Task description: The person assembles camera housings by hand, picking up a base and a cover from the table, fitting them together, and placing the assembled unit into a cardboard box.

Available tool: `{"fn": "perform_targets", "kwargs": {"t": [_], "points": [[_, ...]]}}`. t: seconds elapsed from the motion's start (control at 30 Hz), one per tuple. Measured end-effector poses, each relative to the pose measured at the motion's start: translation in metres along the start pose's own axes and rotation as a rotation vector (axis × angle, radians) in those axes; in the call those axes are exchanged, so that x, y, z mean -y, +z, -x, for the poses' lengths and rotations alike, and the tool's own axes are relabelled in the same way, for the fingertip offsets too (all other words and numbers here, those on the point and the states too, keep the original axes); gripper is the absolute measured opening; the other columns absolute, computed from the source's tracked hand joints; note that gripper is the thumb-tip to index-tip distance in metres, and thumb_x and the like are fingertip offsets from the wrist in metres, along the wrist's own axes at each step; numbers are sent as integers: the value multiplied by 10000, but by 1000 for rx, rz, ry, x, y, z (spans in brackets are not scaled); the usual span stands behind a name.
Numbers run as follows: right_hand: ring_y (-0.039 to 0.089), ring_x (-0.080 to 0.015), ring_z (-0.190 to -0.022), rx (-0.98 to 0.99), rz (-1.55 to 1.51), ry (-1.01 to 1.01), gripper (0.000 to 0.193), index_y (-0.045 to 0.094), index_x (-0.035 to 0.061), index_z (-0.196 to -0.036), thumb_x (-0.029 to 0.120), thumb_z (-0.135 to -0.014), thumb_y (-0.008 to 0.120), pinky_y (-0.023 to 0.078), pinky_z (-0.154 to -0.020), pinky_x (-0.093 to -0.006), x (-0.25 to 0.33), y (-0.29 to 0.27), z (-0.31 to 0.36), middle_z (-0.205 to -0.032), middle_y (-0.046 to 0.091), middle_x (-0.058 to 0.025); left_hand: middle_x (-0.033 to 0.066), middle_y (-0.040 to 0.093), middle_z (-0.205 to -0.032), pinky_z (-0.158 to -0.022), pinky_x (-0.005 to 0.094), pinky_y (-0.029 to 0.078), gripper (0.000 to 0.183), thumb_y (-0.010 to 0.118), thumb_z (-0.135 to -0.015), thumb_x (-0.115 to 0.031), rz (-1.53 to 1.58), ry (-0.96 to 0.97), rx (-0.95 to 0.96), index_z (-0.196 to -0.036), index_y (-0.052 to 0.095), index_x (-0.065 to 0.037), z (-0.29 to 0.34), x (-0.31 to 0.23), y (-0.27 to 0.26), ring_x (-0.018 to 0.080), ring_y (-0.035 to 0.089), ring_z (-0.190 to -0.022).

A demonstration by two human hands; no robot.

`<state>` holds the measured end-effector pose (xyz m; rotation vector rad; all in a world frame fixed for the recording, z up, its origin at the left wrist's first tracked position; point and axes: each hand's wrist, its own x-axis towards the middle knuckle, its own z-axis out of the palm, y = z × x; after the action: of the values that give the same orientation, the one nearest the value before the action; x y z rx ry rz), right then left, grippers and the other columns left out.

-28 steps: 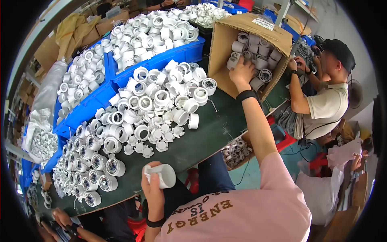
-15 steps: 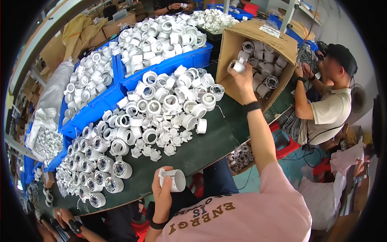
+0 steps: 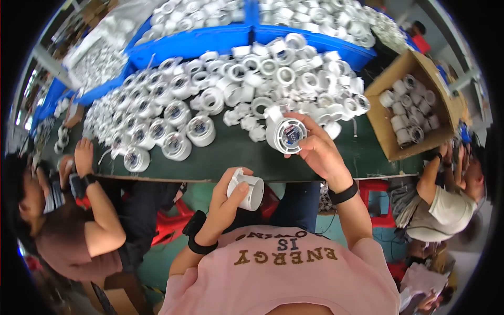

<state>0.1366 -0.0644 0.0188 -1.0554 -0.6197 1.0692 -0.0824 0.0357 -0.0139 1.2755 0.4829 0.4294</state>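
Observation:
In my left hand [image 3: 224, 203] is a hollow white plastic cylinder housing [image 3: 255, 196], gripped near the table's front edge with its open end turned right. My right hand [image 3: 326, 160] holds a white round plastic unit [image 3: 276, 135] over the table; a circuit board shows inside its ringed face. Just beyond it lie small white pronged caps [image 3: 256, 131] and a heap of loose white plastic rings [image 3: 286, 76]. To the left, several white round units [image 3: 176, 147] with dark, board-like centres stand in rows on the dark green table [image 3: 236, 161].
At the right end of the table a tilted cardboard box [image 3: 382, 128] holds white cylinders. Blue bins [image 3: 197, 48] full of white parts line the back. One person [image 3: 79, 231] sits at the left, another [image 3: 443, 210] at the right. Red stools [image 3: 170, 226] stand below.
My right hand has come out of the cardboard box, bringing a white unit left over the table. My left hand still holds the white housing. The view has turned right.

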Motion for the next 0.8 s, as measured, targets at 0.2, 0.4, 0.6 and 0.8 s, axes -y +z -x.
{"fn": "perform_targets", "kwargs": {"t": [0.2, 0.4, 0.6, 0.8], "points": [[539, -79, -757, 241, 434, 287, 490, 472, 20, -1313, 76, -827, 458, 457, -650, -232, -54, 76, -32, -1018, 601, -52, 34, 596, -958, -755, 218, 421, 296, 495, -941, -253, 32, -45, -281, -1127, 548, -30, 54, 25, -45, 82, 531, -854], [561, -175, -810, 281, 842, -6, 413, 497, -4, -1270, 152, -887, 487, 463, -631, -281, -108, 126, -75, -981, 548, -122, 38, 598, -965, -756, 220, 431, 318, 484, -942, -264, 66, -43, -408, -1126, 546, -13, 68, 31, -59, 86, 539, -857], [550, -251, -988, 84, 651, -72, 358, 513, -29, -1179, 182, -896, 575, 517, -764, -332, -146, 147, -76, -1134, 454, -179, 46, 542, -1156, -877, 259, 412, 389, 465, -958, -221, 149, 73, -413, -1264, 484, 19, 40, 42, -71, 114, 522, -1025], [550, -183, -986, 115, 635, -197, 317, 504, 5, -1173, 43, -871, 594, 530, -738, -271, -104, 88, -31, -1123, 446, -112, 65, 615, -1002, -758, 250, 454, 364, 444, -970, -294, -223, 84, -472, -1102, 592, 11, 11, 38, -114, 137, 580, -890]]}}
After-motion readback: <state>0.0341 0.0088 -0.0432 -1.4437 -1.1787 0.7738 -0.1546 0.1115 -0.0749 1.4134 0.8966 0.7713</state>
